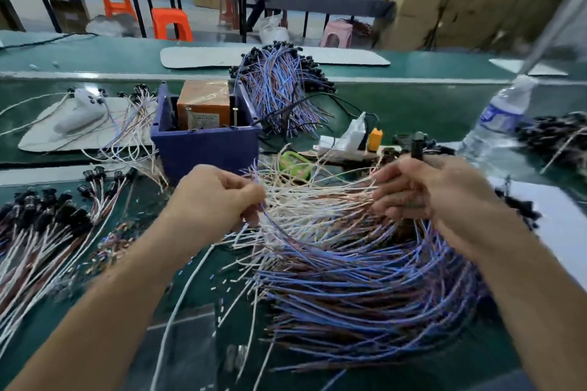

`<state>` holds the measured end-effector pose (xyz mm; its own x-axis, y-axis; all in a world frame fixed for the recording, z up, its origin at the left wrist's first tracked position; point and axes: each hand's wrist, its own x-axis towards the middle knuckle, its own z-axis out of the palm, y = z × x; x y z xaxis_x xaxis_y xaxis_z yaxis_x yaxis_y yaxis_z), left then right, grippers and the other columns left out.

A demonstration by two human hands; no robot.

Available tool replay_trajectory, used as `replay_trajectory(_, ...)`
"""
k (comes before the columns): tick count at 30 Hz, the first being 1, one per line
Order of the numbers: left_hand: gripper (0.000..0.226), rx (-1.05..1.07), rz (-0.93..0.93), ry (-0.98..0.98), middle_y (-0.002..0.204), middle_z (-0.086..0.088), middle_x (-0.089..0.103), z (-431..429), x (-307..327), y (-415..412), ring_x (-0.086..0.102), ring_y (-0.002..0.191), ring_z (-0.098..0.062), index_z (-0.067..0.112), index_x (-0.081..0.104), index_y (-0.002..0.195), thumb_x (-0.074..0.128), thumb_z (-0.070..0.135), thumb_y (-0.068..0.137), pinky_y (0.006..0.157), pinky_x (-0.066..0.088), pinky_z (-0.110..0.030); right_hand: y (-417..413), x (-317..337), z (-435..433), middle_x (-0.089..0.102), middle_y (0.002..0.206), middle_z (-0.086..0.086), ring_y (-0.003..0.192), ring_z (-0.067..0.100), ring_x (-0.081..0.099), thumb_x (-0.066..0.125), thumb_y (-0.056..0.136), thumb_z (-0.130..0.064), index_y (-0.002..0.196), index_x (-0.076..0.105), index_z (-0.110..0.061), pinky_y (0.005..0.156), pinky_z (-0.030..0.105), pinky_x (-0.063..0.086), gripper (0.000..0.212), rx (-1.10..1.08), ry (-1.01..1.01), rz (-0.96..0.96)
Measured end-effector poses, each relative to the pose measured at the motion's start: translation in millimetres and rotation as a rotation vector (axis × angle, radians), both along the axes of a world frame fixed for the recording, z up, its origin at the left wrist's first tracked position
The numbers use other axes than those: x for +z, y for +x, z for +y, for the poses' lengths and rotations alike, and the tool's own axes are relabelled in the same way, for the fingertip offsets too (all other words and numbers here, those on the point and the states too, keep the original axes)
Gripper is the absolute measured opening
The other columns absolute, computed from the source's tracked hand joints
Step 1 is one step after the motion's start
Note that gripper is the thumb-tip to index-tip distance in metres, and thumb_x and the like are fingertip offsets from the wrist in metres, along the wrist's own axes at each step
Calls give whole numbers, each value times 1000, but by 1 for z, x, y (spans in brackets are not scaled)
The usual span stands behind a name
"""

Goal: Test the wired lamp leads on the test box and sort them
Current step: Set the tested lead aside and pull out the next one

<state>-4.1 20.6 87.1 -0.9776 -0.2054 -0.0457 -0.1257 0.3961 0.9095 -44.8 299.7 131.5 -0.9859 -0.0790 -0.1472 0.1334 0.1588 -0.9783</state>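
Your left hand (pixel 219 197) pinches a few wire ends at the left edge of the lamp leads (pixel 349 263), which fan across the green desk (pixel 397 98) in front of you. Your right hand (pixel 425 190) curls round the same leads, with a black socket (pixel 417 144) poking up above its fingers. The blue test box (pixel 206 149) stands just behind your left hand

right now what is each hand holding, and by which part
The left hand pinches a few leads near their free ends. The right hand grips a black lamp socket by its lower end.
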Motion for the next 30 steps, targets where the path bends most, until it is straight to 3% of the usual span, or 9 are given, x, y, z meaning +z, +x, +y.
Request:
replay_trajectory(3,25,-130,-71,-185,59,2,73,22,-2,6,59,44,-6,28,79,64,72,32,88,48,48,-18,-2,0,46,74,76,22,54,21,71,53,104,-17,80,72,-5,46,26,54,33,-105,331,59)
replay_trajectory(6,26,-247,-131,-404,54,5,70,43,-7,9,59,43,-7,27,76,58,69,37,82,48,48,-22,-7,1,81,68,53,6,54,21,66,60,92,-28,64,72,-12,52,30,46,35,-173,1009,178)
replay_trajectory(9,27,-318,-155,-592,49,10,66,61,-12,12,56,38,-5,33,74,58,67,43,83,44,43,-20,-8,-5,93,62,62,11,67,30,61,60,92,-35,62,62,-8,59,30,41,40,-165,1307,207)
replay_trajectory(12,31,-316,-161,-652,49,9,66,76,-21,13,59,41,-10,31,73,61,67,48,87,48,47,-22,-10,-17,95,50,68,7,70,32,55,63,93,-44,66,48,-14,67,33,43,43,-127,1365,173)
replay_trajectory(15,41,-255,-131,-758,39,9,55,82,-29,12,54,42,-15,29,67,52,71,53,85,44,35,-22,-11,-26,95,44,66,3,72,32,52,66,92,-53,66,41,-17,67,36,42,51,-157,1394,204)
replay_trajectory(18,45,-244,-164,-713,34,7,47,81,-34,12,45,38,-12,35,62,47,73,55,85,45,32,-24,-8,-28,95,35,63,-1,71,29,46,65,88,-64,65,32,-21,64,36,37,59,-239,1475,270)
replay_trajectory(22,55,-190,-175,-661,36,5,47,72,-37,12,39,33,-11,23,60,50,72,63,84,45,31,-24,-1,-28,96,36,63,-1,66,27,43,59,89,-71,65,36,-18,62,35,35,62,-240,1492,303)
replay_trajectory(26,54,-133,-165,-587,41,1,55,59,-36,12,42,33,-9,14,65,61,72,62,85,47,35,-24,12,-28,73,43,53,2,57,27,46,59,92,-64,58,55,-14,60,33,39,61,-283,1393,466)
replay_trajectory(30,48,-102,-131,-532,40,5,54,47,-33,12,42,34,-8,19,69,63,71,61,85,47,35,-24,21,-36,18,46,38,-5,39,15,48,65,94,-47,45,53,-13,53,29,48,61,-90,1100,557)
